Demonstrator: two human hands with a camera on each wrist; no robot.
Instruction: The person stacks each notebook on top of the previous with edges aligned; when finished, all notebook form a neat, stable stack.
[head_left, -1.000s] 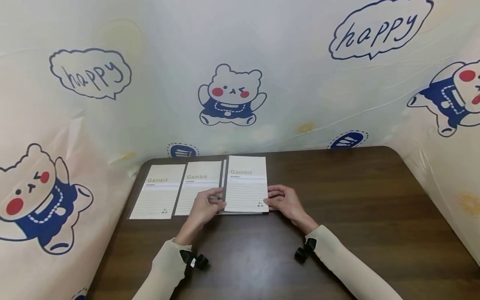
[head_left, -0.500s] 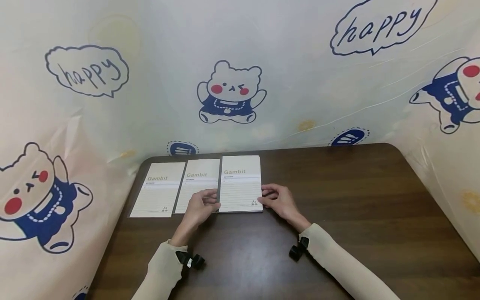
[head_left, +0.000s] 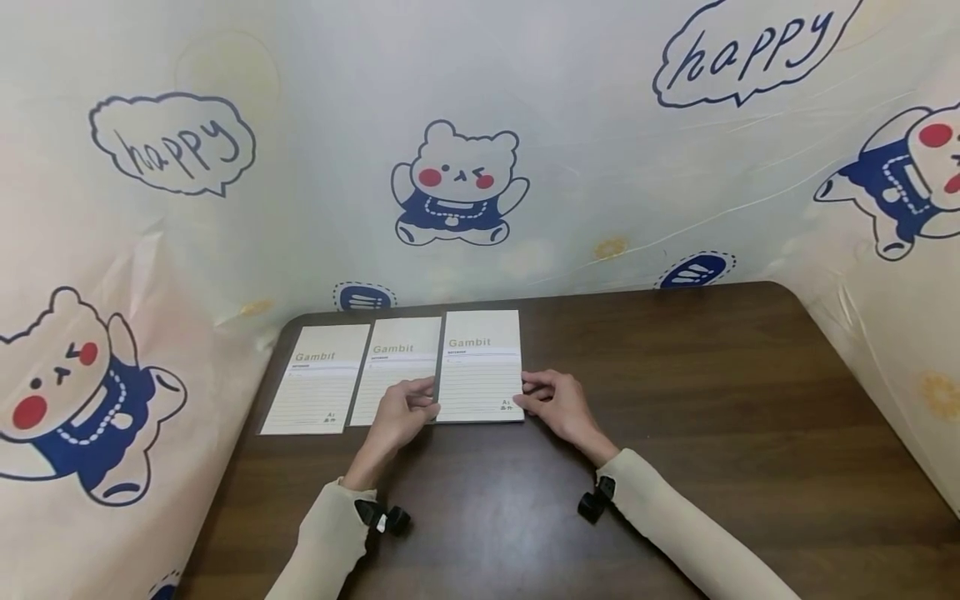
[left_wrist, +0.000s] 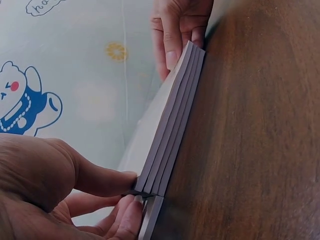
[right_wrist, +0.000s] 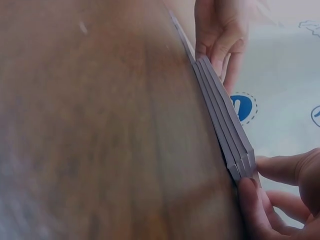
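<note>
A neat stack of several white-covered notebooks (head_left: 480,367), printed "Gambit", lies on the brown table between both hands. My left hand (head_left: 401,412) holds the stack's lower left edge; in the left wrist view its thumb (left_wrist: 107,181) touches the near corner, with the fingers below. At the lower right edge, my right hand (head_left: 561,406) grips the corner, its thumb and fingers bent around it in the right wrist view. The grey page edges (right_wrist: 222,112) of the stacked notebooks show there, nearly flush. Their undersides are hidden.
Two more notebooks lie to the left, an outer notebook (head_left: 317,379) and a middle notebook (head_left: 397,367) partly covered by my left hand. The dark wooden table (head_left: 712,442) extends right and toward me. A bear-printed curtain (head_left: 585,150) stands behind it.
The top notebook, earlier offset to the upper right, has shifted left and down onto those beneath, so the edges line up. Both hands moved slightly left with it, then stayed nearly still.
</note>
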